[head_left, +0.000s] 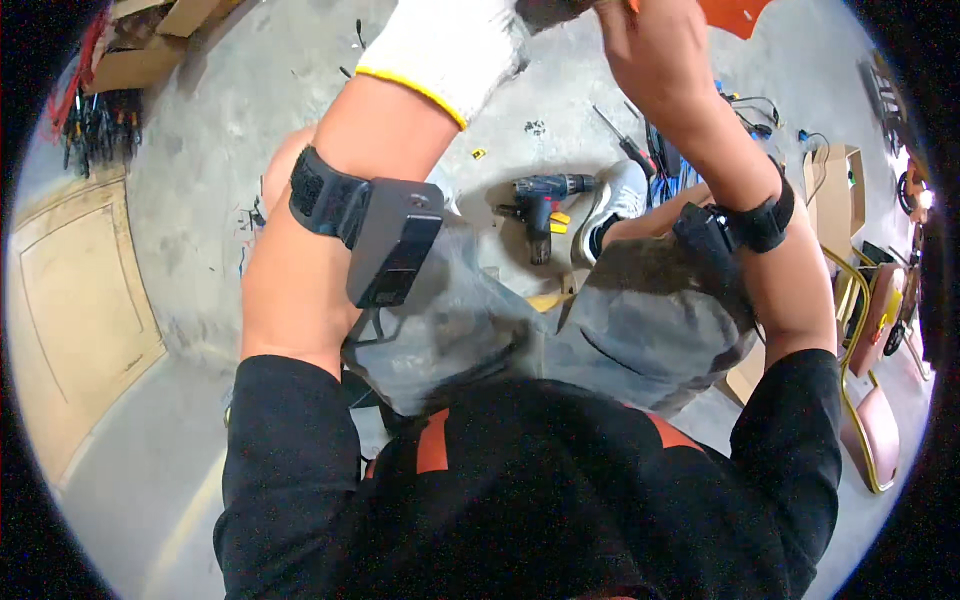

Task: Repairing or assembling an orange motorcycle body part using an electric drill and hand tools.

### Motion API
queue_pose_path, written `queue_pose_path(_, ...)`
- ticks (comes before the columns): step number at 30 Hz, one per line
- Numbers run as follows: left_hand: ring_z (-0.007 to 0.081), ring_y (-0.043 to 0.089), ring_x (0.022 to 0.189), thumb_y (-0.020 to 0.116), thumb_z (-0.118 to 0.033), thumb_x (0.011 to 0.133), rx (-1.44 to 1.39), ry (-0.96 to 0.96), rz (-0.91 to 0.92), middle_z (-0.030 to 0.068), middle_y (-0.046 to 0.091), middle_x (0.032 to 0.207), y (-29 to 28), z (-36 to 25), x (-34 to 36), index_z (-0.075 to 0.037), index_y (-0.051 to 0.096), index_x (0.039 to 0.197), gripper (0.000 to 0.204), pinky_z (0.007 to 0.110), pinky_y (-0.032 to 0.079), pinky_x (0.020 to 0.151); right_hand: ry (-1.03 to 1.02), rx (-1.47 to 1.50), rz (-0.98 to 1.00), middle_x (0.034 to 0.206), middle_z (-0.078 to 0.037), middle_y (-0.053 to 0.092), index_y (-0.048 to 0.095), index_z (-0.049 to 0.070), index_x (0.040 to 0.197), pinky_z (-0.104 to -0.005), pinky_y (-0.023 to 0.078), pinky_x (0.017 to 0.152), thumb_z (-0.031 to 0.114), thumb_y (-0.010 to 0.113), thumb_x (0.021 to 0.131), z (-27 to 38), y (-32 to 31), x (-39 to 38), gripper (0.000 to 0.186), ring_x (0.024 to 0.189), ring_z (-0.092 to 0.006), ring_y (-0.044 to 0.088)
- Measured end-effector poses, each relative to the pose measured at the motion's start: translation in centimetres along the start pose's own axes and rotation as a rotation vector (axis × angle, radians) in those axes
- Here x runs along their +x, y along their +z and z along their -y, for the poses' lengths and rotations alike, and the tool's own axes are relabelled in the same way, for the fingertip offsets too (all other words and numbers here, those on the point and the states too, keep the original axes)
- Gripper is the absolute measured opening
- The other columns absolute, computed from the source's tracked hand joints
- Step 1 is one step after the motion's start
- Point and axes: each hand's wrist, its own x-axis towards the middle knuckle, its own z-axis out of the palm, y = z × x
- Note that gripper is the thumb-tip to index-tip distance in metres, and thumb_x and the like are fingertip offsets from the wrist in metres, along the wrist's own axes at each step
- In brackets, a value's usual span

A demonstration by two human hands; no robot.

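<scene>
My left hand (pixel 465 45), in a white work glove with a yellow cuff, reaches to the top edge of the view, where its fingers are mostly hidden. Close beside it, my bare right hand (pixel 655 45) has its fingers curled. A small orange bit shows at those fingers, but what they hold is cut off. Something dark (pixel 550 10) lies between the two hands; I cannot make out what it is. Below them, a cordless drill (pixel 540 205) rests on the floor between my knees. A screwdriver (pixel 632 150) lies to its right, near my shoe (pixel 622 195).
An orange thing (pixel 735 14) is partly visible at the top right. Cables (pixel 765 120) and an open cardboard box (pixel 838 190) lie to the right, with a pink chair (pixel 875 430) nearer. A cream panel (pixel 85 320) and hanging dark tools (pixel 100 125) are on the left.
</scene>
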Motion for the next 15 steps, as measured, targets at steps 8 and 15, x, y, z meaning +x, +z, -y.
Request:
queue_pose_path(8, 0.0335, 0.064, 0.087, 0.054, -0.017, 0.098, -0.448, -0.039, -0.124, 0.0198, 0.061, 0.109, 0.3, -0.7, 0.8, 0.001, 0.046, 0.123, 0.032, 0.043, 0.06, 0.074, 0.825, 0.928, 0.149, 0.089, -0.004, 0.064, 0.056, 0.002, 0.104, -0.0211, 0.038, 0.05, 0.01, 0.05, 0.09, 1.7, -2.1, -0.3, 0.017, 0.065, -0.0087, 0.055)
queue_pose_path(15, 0.031, 0.067, 0.079, 0.058, -0.006, 0.094, -0.447, 0.155, 0.168, 0.015, 0.063, 0.1, 0.2, 0.4, 0.1, 0.002, 0.052, 0.113, 0.022, 0.039, 0.062, 0.072, 0.963, 1.412, 0.077, 0.08, 0.001, 0.054, 0.056, 0.003, 0.104, -0.022, 0.033, 0.047, 0.004, 0.05, 0.084, 0.7, -2.1, 1.5, 0.021, 0.059, -0.0094, 0.044)
